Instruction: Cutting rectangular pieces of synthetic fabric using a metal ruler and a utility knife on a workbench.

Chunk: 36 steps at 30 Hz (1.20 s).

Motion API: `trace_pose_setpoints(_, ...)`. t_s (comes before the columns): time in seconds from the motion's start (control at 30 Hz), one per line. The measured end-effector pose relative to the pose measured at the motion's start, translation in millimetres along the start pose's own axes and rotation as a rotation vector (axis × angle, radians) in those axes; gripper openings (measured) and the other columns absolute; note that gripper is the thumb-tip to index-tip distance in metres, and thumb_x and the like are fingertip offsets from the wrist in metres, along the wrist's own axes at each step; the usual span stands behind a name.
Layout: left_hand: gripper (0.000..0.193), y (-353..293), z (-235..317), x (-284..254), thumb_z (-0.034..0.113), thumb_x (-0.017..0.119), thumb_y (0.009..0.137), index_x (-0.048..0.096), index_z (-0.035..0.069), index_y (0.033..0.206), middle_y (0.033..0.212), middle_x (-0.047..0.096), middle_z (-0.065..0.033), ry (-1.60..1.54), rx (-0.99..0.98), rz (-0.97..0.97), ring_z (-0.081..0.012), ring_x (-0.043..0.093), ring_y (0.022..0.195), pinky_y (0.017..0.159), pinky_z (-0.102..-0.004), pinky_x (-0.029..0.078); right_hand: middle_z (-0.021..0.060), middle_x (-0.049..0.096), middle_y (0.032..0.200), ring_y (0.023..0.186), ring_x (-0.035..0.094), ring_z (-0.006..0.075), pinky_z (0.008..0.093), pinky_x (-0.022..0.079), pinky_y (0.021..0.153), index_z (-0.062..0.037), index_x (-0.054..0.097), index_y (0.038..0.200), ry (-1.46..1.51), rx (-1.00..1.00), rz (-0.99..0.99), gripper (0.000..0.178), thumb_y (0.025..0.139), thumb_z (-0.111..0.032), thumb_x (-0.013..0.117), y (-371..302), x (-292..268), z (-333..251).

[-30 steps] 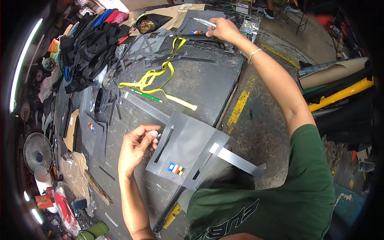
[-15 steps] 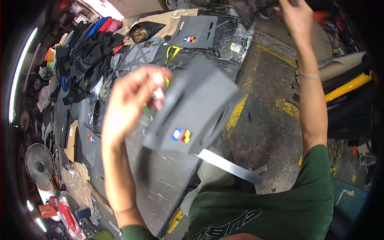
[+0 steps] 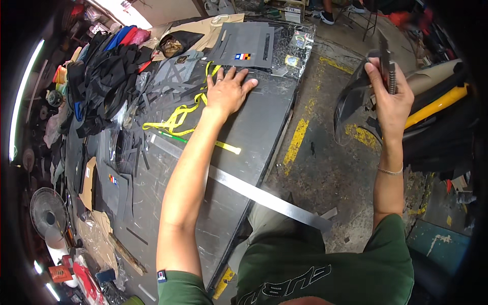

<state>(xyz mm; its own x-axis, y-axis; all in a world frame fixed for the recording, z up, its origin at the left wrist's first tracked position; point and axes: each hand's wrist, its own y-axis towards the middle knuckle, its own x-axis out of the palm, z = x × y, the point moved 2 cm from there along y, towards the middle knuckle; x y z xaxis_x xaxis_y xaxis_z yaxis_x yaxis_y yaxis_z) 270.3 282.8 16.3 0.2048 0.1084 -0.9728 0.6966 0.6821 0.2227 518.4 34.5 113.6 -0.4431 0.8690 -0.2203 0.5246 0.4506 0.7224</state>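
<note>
My left hand (image 3: 230, 94) lies palm down on the dark worktable, fingers spread and holding nothing. Its fingertips are at the near edge of a grey fabric panel (image 3: 223, 50) with slits and a small coloured flag patch (image 3: 243, 56). Raised over the floor at the right, my right hand (image 3: 392, 104) is closed round a slim dark tool (image 3: 385, 56) with a ribbed section; its exact kind cannot be made out. A see-through dark plastic sheet (image 3: 351, 104) hangs from the same hand. Beside my left forearm lies a yellow tape measure (image 3: 175, 119), loosely coiled.
A long metal ruler (image 3: 264, 198) crosses the table and sticks out past its edge. A heap of dark cloth (image 3: 109, 71) fills the far left. More patched grey pieces (image 3: 114, 190) lie at the left. A fan (image 3: 49, 207) stands at the lower left, fabric rolls (image 3: 437, 109) at the right.
The grey panel that was in the air by my left hand now lies at the table's far end. My left hand has opened and moved forward; my right hand has come lower and nearer.
</note>
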Motion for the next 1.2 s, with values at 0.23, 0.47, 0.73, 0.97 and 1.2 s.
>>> trace_pose_setpoints(0.23, 0.103, -81, 45, -67, 0.084, 0.030, 0.097, 0.031, 0.004, 0.161, 0.149, 0.053, -0.0116, -1.788, -0.187, -0.481, -0.0233, 0.061, 0.123, 0.099, -0.0400, 0.055, 0.0074, 0.071, 0.096, 0.085, 0.068, 0.0251, 0.0344, 0.056, 0.074, -0.0042, 0.073, 0.098, -0.011, -0.663, -0.451, 0.027, 0.072, 0.002, 0.071, -42, 35, -99)
trace_pose_setpoints(0.47, 0.064, -247, 6, -125, 0.002, 0.074, 0.089, 0.052, 0.005, 0.149, 0.081, 0.052, 0.0068, -1.288, -0.592, -0.082, -0.0020, 0.046, 0.070, 0.061, -0.0212, 0.040, -0.0006, 0.055, 0.090, 0.091, 0.060, 0.0146, 0.0269, 0.052, 0.063, -0.0113, 0.066, 0.095, 0.207, -1.001, -0.915, 0.018, 0.079, -0.017, 0.069, -178, 84, -155)
trace_pose_setpoints(0.73, 0.078, -434, -36, -104, 0.001, 0.077, 0.089, 0.037, 0.006, 0.156, 0.142, 0.056, -0.0187, -0.779, -0.984, 0.313, -0.0281, 0.061, 0.120, 0.102, -0.0431, 0.050, 0.0111, 0.070, 0.110, 0.101, 0.068, 0.0364, 0.0445, 0.057, 0.084, -0.0024, 0.071, 0.102, 0.275, -0.539, -1.053, 0.039, 0.063, -0.002, 0.076, -156, 60, -139)
trace_pose_setpoints(0.97, 0.028, -415, 23, -116, 0.019, 0.075, 0.092, 0.073, 0.010, 0.118, 0.109, 0.062, -0.0091, -0.136, -0.467, 0.049, -0.0307, 0.058, 0.116, 0.106, -0.0441, 0.044, 0.0105, 0.058, 0.102, 0.089, 0.058, 0.0219, 0.0341, 0.050, 0.080, 0.0000, 0.059, 0.106, 0.005, -0.023, -1.231, 0.067, 0.066, -0.037, 0.098, -192, 36, -61)
trace_pose_setpoints(1.2, 0.108, -396, -18, -68, 0.078, 0.076, 0.071, 0.046, 0.019, 0.157, 0.166, 0.034, -0.0183, -0.074, -0.505, -0.041, -0.0375, 0.020, 0.159, 0.125, -0.0688, 0.010, 0.0170, 0.065, 0.131, 0.106, 0.068, 0.0230, 0.0350, 0.053, 0.095, -0.0006, 0.056, 0.143, 0.075, 0.193, -1.308, 0.069, 0.078, -0.005, 0.080, -232, 12, -66)
